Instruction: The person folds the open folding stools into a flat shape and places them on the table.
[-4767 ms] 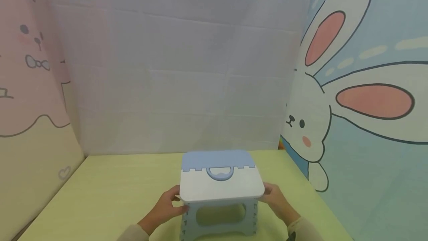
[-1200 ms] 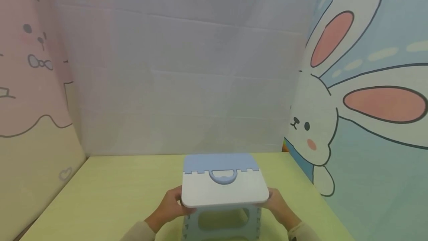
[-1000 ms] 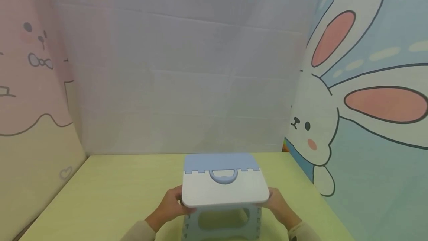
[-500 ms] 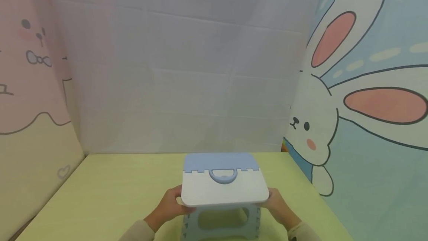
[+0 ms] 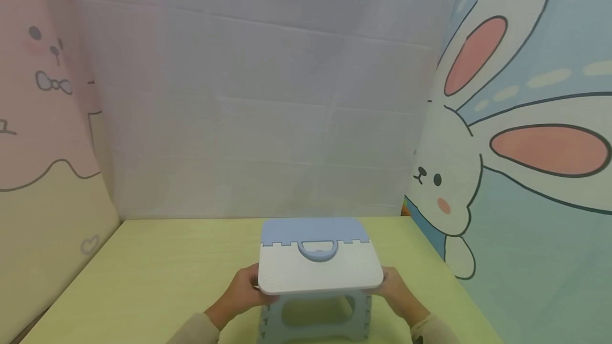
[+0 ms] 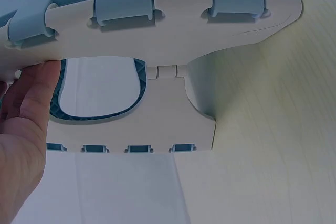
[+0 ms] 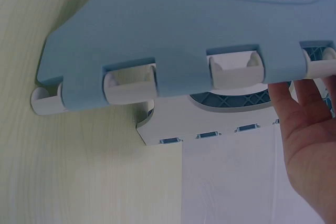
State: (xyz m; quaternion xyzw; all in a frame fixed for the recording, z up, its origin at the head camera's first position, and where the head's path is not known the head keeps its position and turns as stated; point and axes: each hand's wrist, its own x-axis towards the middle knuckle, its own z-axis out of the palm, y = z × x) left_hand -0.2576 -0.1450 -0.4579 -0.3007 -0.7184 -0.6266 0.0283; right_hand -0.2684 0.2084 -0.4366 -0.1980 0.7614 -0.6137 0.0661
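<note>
An unfolded folding stool (image 5: pixel 320 275) stands upright on the table, with a blue and white top and a blue carry handle (image 5: pixel 317 255) set flat into it. My left hand (image 5: pixel 240 295) grips its left side under the seat edge, the thumb near the front leg panel. On the opposite side my right hand (image 5: pixel 399 293) grips the same edge, most of its fingers hidden by the top. In the left wrist view, the left fingers (image 6: pixel 39 90) reach in beneath the white hinged side (image 6: pixel 131 35). The right wrist view has the right fingers (image 7: pixel 286 100) under the blue hinged side (image 7: pixel 152 30).
The light yellow-green table (image 5: pixel 186 259) extends to the left of and behind the stool. A pale cloth (image 5: pixel 258 121) hangs at the back. Printed sheets with a rabbit (image 5: pixel 444 174) and a pink figure (image 5: pixel 43 121) flank the table on the right and left.
Since the earliest frame, both hands have moved further in under the seat edge, the left thumb now tucked below it. Over the last second, hands and stool look nearly still; the view shifts slightly.
</note>
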